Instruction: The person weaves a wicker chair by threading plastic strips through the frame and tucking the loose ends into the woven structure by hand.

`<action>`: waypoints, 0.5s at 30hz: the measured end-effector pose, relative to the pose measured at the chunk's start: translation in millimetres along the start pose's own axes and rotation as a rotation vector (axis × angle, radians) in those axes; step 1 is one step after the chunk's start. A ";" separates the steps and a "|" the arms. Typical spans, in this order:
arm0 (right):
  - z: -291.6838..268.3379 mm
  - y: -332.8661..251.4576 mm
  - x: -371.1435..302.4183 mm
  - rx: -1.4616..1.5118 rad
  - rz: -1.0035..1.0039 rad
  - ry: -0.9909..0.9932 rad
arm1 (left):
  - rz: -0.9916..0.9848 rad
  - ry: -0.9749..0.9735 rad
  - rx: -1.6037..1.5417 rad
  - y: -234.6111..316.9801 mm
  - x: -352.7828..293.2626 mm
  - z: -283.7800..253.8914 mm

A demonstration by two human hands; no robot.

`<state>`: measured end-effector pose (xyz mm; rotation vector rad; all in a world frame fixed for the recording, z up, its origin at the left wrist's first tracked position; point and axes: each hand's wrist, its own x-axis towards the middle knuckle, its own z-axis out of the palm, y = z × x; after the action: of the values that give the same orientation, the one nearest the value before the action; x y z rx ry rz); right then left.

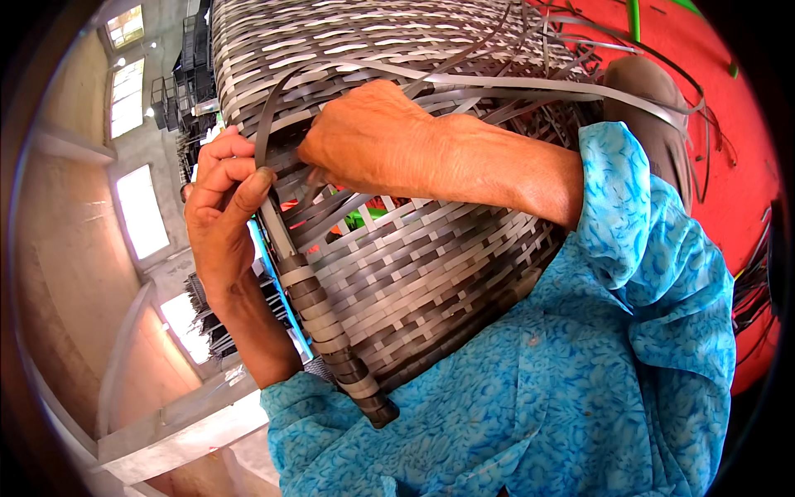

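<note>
A woven piece of flat grey and brown strips (406,273) lies across my lap, probably furniture wickerwork. Along its left edge runs a frame bar (319,319), its lower part wrapped in strips. At the bar's upper end my left hand (222,195) pinches a flat weaving strip (267,124) between thumb and fingers. That strip loops up and away to the right, over my right wrist. My right hand (368,137) is closed just right of the left one, over an open gap in the weave. Its fingertips are mostly hidden, and so is whatever they grip.
Loose strip ends (530,50) tangle at the upper right. My knee (650,108) is beside the weave, above a red surface (729,157). Dark stacked frames (195,58) stand at the far left, near a wall with bright windows (141,211).
</note>
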<state>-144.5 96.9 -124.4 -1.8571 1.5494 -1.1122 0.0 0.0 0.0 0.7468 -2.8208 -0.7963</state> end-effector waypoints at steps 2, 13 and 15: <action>3.6 2.3 -1.3 -0.027 -0.006 -0.011 | -0.008 0.009 0.019 2.3 -1.2 -5.1; 49.0 -14.1 -54.8 -0.541 -0.325 0.469 | -0.041 0.027 -0.068 -0.9 -1.2 2.9; 48.0 -19.0 -55.4 -0.558 -0.352 0.359 | -0.045 0.021 -0.062 1.0 -0.5 2.5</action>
<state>-96.1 148.2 -152.0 -2.4794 1.9311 -1.3173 -0.6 2.1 -1.6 0.8071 -2.7565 -0.8733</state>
